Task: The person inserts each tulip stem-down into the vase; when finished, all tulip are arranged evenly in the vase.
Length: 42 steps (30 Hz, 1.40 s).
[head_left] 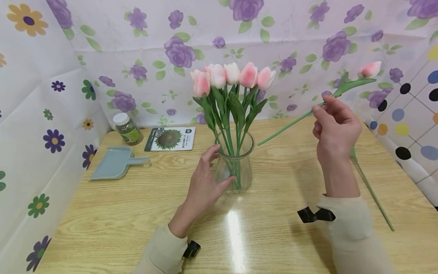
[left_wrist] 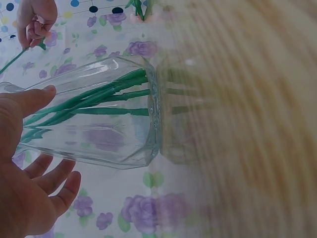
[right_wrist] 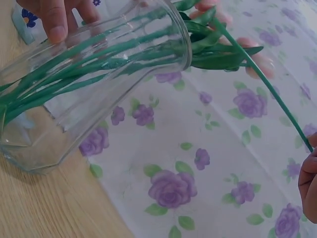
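A clear glass vase [head_left: 247, 173] stands upright on the table with several pink-and-white tulips [head_left: 249, 75] in it. My left hand [head_left: 202, 182] holds the vase from its left side, thumb across the front and fingers round the far side. In the left wrist view, green stems [left_wrist: 114, 90] show through the glass. To the right of the vase, my right hand [head_left: 337, 127] pinches a single tulip [head_left: 291, 123] by its stem. That tulip is tilted, its bloom up to the right and its lower stem end near the vase rim, apart from it.
Another green stem [head_left: 374, 192] lies on the table [head_left: 273, 224] beside the right forearm, its upper part hidden. At the back left are a jar with a white lid [head_left: 128, 129], a seed packet [head_left: 171, 139] and a blue-grey dustpan [head_left: 113, 163]. Flowered sheets [head_left: 154, 49] hang behind.
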Available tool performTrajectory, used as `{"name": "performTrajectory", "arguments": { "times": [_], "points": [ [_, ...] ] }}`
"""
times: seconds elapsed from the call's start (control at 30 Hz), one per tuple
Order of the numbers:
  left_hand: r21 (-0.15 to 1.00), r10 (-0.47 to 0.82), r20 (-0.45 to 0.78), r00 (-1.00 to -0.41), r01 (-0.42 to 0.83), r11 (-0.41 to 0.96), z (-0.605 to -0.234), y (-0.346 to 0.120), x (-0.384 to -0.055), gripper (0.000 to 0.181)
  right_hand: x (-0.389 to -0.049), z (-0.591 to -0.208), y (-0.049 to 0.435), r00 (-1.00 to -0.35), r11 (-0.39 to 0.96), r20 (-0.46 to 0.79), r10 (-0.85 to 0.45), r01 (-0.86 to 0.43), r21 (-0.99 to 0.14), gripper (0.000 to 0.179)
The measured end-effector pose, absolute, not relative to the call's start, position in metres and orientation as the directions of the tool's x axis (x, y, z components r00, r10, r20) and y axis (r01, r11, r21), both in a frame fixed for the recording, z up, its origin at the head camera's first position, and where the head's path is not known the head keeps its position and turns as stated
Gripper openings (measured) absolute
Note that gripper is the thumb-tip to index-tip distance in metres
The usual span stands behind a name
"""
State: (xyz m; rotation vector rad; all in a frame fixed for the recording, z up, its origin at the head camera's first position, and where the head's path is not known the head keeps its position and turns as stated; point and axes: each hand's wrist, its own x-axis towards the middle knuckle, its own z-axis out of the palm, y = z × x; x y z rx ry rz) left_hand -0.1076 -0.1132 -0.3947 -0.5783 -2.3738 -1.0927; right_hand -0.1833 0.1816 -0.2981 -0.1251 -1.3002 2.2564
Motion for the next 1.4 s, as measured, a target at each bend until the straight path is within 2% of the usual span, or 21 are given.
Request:
{"name": "performTrajectory", "arguments": {
  "times": [0.63, 0.83, 1.1, 1.4],
  "points": [
    [0.573, 0.187, 0.581, -0.792, 0.562, 0.596, -0.394, -0.116, -0.109, 0.105, -0.163, -0.282, 0.146, -0.709, -0.335, 0.449, 0.544, -0.674, -0.658, 0.028],
    [0.567, 0.191, 0.586, -0.787, 0.567, 0.598, -0.395, -0.117, -0.109, 0.105, -0.160, -0.274, 0.131, -0.631, -0.232, 0.579, 0.517, -0.754, -0.615, 0.028],
    [0.564, 0.194, 0.593, -0.781, 0.576, 0.592, -0.396, -0.115, -0.109, 0.105, -0.158, -0.268, 0.119, -0.558, -0.091, 0.680, 0.475, -0.800, -0.593, 0.028],
    [0.546, 0.197, 0.603, -0.773, 0.581, 0.604, -0.397, -0.114, -0.110, 0.106, -0.157, -0.274, 0.116, -0.540, -0.050, 0.732, 0.415, -0.817, -0.574, 0.029]
  ]
}}
